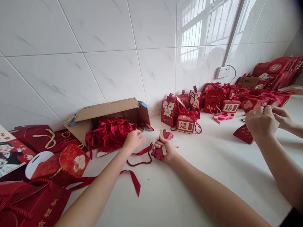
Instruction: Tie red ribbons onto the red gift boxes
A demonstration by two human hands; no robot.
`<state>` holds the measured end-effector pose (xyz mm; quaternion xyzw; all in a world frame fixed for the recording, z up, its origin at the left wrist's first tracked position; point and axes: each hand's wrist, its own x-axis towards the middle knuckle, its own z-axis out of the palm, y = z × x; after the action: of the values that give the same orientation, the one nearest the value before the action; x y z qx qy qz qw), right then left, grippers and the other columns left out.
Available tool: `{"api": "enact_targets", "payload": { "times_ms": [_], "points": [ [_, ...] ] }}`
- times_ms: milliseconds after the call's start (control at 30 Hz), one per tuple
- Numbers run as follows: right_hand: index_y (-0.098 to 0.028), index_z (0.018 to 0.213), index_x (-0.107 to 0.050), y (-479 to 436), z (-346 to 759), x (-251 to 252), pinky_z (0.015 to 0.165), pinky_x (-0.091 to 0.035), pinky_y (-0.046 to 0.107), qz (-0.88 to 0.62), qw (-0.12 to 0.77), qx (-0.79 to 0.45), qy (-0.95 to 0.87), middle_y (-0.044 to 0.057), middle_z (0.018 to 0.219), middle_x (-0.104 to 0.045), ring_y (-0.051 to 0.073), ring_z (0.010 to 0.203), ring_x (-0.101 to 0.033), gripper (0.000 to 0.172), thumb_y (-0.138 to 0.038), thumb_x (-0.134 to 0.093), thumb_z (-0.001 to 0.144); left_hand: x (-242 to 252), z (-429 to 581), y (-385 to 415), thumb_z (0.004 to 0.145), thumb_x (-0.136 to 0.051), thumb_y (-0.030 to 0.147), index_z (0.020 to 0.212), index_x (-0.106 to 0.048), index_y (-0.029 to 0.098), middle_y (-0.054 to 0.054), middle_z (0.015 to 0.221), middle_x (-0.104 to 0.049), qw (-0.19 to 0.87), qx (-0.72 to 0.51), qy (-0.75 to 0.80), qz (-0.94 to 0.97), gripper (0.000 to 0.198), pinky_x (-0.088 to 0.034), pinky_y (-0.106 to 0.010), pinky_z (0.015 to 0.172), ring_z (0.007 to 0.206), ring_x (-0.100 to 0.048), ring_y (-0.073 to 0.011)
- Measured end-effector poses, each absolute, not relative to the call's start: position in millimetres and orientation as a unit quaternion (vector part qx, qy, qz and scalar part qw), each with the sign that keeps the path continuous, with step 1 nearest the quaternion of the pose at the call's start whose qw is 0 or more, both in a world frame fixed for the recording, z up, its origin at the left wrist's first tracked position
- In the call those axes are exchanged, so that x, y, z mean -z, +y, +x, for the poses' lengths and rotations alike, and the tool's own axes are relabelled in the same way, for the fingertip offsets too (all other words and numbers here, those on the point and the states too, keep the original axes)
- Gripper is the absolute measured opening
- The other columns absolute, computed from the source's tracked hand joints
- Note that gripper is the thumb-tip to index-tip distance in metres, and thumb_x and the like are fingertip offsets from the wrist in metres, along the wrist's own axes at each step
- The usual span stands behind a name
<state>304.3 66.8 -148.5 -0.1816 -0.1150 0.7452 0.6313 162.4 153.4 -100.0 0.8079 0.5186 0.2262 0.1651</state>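
My right hand [166,150] is closed around a bunch of flat dark-pink strips [161,153], with one yellowish strip [164,148] among them. My left hand [133,141] is beside the right edge of a heap of red satin ribbons [110,134], its fingers curled together. What they hold, if anything, is hidden. The heap spills from a cardboard box [106,110] lying on its side. Between my hands lies a dark red cord [139,164] in a loop. Under my left forearm runs a loose red ribbon [133,183].
Red gift bags [30,205] and an orange-red box [73,160] crowd the left. Red gift boxes [186,123] line the tiled wall, below a power socket [222,72]. At right, another person's hands [262,123] work above a small dark red box [243,134] on the white table [189,195].
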Motion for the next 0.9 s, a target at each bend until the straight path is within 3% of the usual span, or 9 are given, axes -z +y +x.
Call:
{"api": "enact_targets", "payload": {
  "times_ms": [167, 300, 433, 500, 567, 667, 800, 900],
  "points": [
    [-0.017, 0.119, -0.055, 73, 313, 150, 0.084, -0.052, 0.042, -0.156, 0.612, -0.775, 0.018, 0.009, 0.119, -0.058, 0.022, 0.101, -0.060, 0.033, -0.033, -0.058, 0.090, 104, 178, 212, 0.089, -0.057, 0.032, 0.116, -0.058, 0.016, -0.009, 0.119, -0.059, 0.175, -0.194, 0.575, 0.776, 0.030, -0.051, -0.043, 0.087, 0.103, -0.060, -0.0218],
    [-0.019, 0.115, -0.058, 76, 315, 152, 0.082, -0.052, 0.042, -0.144, 0.606, -0.777, 0.094, 0.005, 0.120, -0.058, 0.024, 0.103, -0.058, 0.029, -0.036, -0.045, 0.096, 105, 182, 230, 0.089, -0.058, 0.032, 0.118, -0.056, 0.016, -0.010, 0.119, -0.059, 0.213, -0.191, 0.608, 0.741, 0.033, -0.052, -0.042, 0.086, 0.103, -0.060, -0.0226],
    [-0.019, 0.119, -0.055, 77, 311, 155, 0.081, -0.054, 0.040, -0.152, 0.616, -0.769, 0.078, 0.010, 0.118, -0.058, 0.021, 0.100, -0.059, 0.033, -0.034, -0.058, 0.090, 103, 176, 235, 0.090, -0.057, 0.031, 0.117, -0.057, 0.018, -0.009, 0.119, -0.059, 0.272, -0.192, 0.611, 0.718, 0.031, -0.052, -0.041, 0.085, 0.102, -0.060, -0.0213],
    [-0.013, 0.113, -0.057, 77, 309, 155, 0.076, -0.054, 0.036, -0.157, 0.624, -0.764, 0.056, 0.007, 0.107, -0.061, 0.017, 0.089, -0.062, 0.029, -0.033, -0.055, 0.092, 99, 171, 235, 0.090, -0.056, 0.032, 0.116, -0.057, 0.018, -0.009, 0.120, -0.059, 0.301, -0.201, 0.610, 0.704, 0.030, -0.052, -0.040, 0.085, 0.102, -0.060, -0.0214],
    [-0.013, 0.095, -0.060, 77, 307, 155, 0.065, -0.052, 0.029, -0.163, 0.629, -0.759, 0.032, 0.000, 0.078, -0.061, 0.011, 0.066, -0.058, 0.020, -0.032, -0.054, 0.092, 93, 166, 231, 0.090, -0.056, 0.032, 0.116, -0.058, 0.018, -0.008, 0.119, -0.059, 0.324, -0.214, 0.610, 0.690, 0.029, -0.053, -0.040, 0.085, 0.101, -0.060, -0.0213],
    [-0.017, 0.071, -0.053, 77, 305, 153, 0.055, -0.047, 0.025, -0.176, 0.633, -0.754, 0.000, -0.009, 0.046, -0.039, 0.007, 0.042, -0.043, 0.025, -0.031, -0.053, 0.092, 85, 159, 216, 0.090, -0.056, 0.032, 0.114, -0.058, 0.015, -0.008, 0.113, -0.061, 0.352, -0.236, 0.598, 0.680, 0.029, -0.054, -0.038, 0.080, 0.094, -0.062, -0.0193],
    [-0.018, 0.077, -0.056, 78, 302, 153, 0.055, -0.045, 0.024, -0.191, 0.642, -0.742, -0.030, -0.011, 0.044, -0.037, 0.007, 0.040, -0.041, 0.021, -0.036, -0.062, 0.086, 85, 160, 171, 0.091, -0.054, 0.028, 0.101, -0.062, 0.011, -0.006, 0.091, -0.067, 0.355, -0.263, 0.549, 0.710, 0.021, -0.055, -0.032, 0.070, 0.076, -0.065, -0.0145],
    [-0.018, 0.085, -0.060, 78, 301, 156, 0.054, -0.044, 0.022, -0.199, 0.646, -0.735, -0.052, -0.011, 0.043, -0.038, 0.007, 0.041, -0.041, 0.029, -0.046, -0.066, 0.081, 91, 170, 126, 0.085, -0.056, 0.021, 0.085, -0.068, 0.013, -0.005, 0.075, -0.068, 0.320, -0.256, 0.494, 0.767, 0.015, -0.053, -0.029, 0.066, 0.065, -0.064, -0.0158]
  ]
}}
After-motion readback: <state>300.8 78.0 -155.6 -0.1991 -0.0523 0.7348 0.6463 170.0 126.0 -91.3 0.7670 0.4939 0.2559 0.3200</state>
